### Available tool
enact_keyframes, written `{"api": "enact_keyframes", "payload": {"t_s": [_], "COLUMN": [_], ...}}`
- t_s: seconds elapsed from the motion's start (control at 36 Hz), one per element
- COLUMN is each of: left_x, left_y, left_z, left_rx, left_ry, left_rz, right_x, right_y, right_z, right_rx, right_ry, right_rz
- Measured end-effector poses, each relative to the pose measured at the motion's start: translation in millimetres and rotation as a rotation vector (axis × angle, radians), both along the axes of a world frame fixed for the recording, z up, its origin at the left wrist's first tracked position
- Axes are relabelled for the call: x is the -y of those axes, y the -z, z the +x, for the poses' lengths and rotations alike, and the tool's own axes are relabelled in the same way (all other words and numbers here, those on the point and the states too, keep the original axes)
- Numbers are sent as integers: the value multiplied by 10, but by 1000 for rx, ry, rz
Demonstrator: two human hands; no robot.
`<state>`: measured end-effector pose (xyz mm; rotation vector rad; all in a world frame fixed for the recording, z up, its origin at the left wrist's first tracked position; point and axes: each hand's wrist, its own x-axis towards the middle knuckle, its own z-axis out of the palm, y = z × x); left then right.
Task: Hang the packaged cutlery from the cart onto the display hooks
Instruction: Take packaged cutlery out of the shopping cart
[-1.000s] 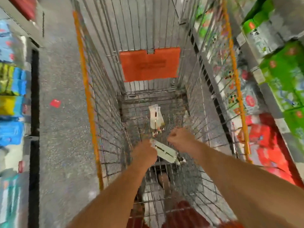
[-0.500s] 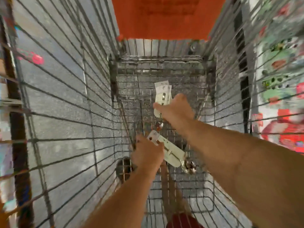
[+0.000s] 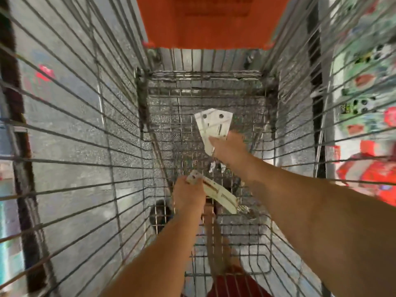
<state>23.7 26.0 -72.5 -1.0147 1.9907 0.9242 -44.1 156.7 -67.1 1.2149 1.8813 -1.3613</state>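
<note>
Reaching down into a wire shopping cart [image 3: 120, 133], both bare hands are deep inside the basket, and each has hold of packaged cutlery. Every place below is given relative to the cart's orange child-seat flap [image 3: 210, 20], which sits at the far end of the basket.

The right hand [image 3: 230, 150] lies nearer the flap. Its fingers curl onto the lower end of a fanned pair of white cards [image 3: 213, 125], which appear to rest on or just above the basket floor. From the grip, the cards run straight toward the flap, so their punched hanging holes sit at the far end, pointing away from the person. Small glints of metal show just behind the hand, on the person's side.

The left hand [image 3: 188, 197] lies farther from the flap, closer to the person. It pinches one end of a second white pack [image 3: 216, 195]. From that grip, the pack's long axis slants away toward the cart's right wall and back toward the person, ending in a shiny metal tip.

The display hooks are not in view. Judging from this layout, lifting out looks simple — but the right hand's cards are held at the end opposite their holes, so the holes lead freely toward a hook.
</note>
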Motion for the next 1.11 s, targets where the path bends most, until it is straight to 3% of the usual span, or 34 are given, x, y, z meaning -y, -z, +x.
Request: {"api": "enact_keyframes", "payload": {"t_s": [0.17, 0.44, 0.75, 0.81, 0.97, 1.11], "left_x": [24, 42, 225, 286, 456, 599], "left_y": [-296, -1144, -2100, -2302, -2862, -3225], "left_z": [-194, -505, -778, -838, -1040, -1109], "left_rx": [-21, -204, -381, -425, -580, -646], "left_ry": [11, 206, 152, 172, 167, 22], "left_rz": [77, 195, 316, 331, 388, 461], "right_x": [-98, -196, -257, -255, -103, 225], "right_y": [-197, -1070, -2058, -2268, -2935, -3378], "right_z": [133, -60, 23, 67, 214, 281], "right_rx": [42, -68, -229, -259, -266, -312], "right_ry": [-32, -22, 107, 69, -151, -178], "right_rz": [-129, -51, 9, -58, -524, -599]}}
